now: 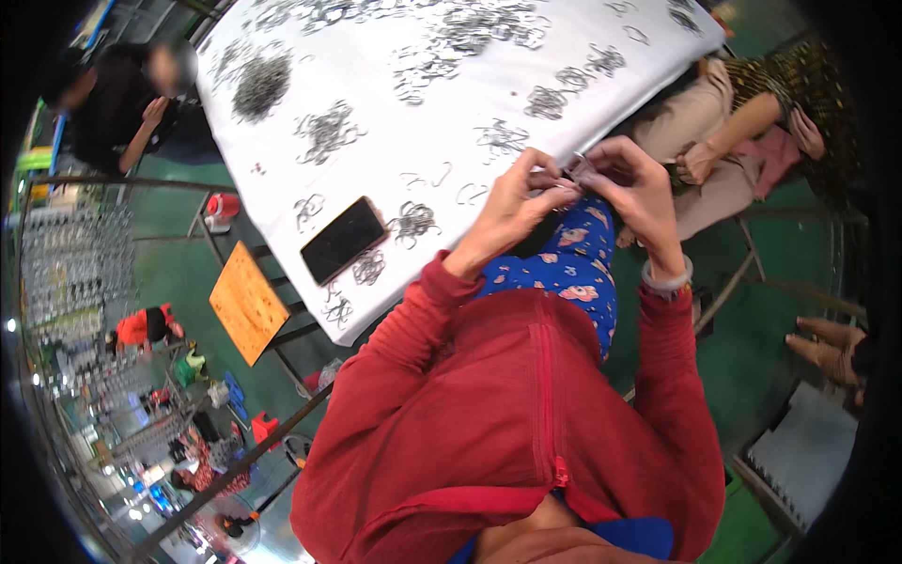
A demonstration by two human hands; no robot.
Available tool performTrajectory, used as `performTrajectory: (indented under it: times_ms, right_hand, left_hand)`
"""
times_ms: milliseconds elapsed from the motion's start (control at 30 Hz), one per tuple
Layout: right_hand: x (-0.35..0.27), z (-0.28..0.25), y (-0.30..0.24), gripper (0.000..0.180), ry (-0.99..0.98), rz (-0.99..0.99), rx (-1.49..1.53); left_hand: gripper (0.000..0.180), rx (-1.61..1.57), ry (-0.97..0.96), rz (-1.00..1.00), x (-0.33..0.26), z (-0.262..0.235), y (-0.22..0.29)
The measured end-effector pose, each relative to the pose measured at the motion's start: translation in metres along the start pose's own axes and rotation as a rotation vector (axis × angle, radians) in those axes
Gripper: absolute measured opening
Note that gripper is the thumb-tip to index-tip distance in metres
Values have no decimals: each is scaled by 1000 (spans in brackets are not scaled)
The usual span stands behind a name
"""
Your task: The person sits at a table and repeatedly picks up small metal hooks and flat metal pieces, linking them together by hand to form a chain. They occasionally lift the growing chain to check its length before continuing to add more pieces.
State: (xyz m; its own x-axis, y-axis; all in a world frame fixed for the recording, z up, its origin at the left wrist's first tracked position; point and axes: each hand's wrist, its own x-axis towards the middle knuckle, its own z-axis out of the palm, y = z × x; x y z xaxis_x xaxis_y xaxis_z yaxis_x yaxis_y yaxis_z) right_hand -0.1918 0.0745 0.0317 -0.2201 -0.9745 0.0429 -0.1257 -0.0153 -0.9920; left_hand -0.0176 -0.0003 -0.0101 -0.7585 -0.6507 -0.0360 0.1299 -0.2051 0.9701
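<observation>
Just off the table's near right edge, my two hands meet with fingertips almost touching. Between them is a small shiny metal piece (578, 169), its exact kind too small to tell. The thumb and fingers of my right hand (644, 193) pinch it. My left hand (517, 204) is closed in a pinch beside it, and what its fingertips hold is partly hidden. On the white table (282, 179) nearest my left hand lie a few loose dark hooked wire pieces (472, 195) and a tangled pile of dark wire rings (413, 223).
A black phone (344, 241) lies among small wire piles. Farther off are a dense dark pile (262, 86) and a wide spread of metal pieces (470, 33). People sit at the right (742, 141) and far left (122, 108). A wooden stool (248, 303) stands left of the table.
</observation>
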Motion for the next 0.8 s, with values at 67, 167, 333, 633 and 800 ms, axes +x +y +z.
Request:
performTrajectory:
  times_ms: [67,167,333,633,800]
  right_hand:
    - [-6,3,-8,12,33,-23,-163]
    - [-11,9,-11,17,44,-189,-220]
    - [-18,24,2,20,163,-206,-132]
    - [-20,44,22,20,195,-77,163]
    - [-20,44,16,19,175,-71,129]
  left_hand:
    - [22,29,26,22,1,1,-1]
    - [28,133,87,88,-2,4,-1]
    - [32,210,159,102,-9,3,2]
    - [48,394,226,139,-31,-34,-7]
    - [15,1075,620,130,-20,-181,10]
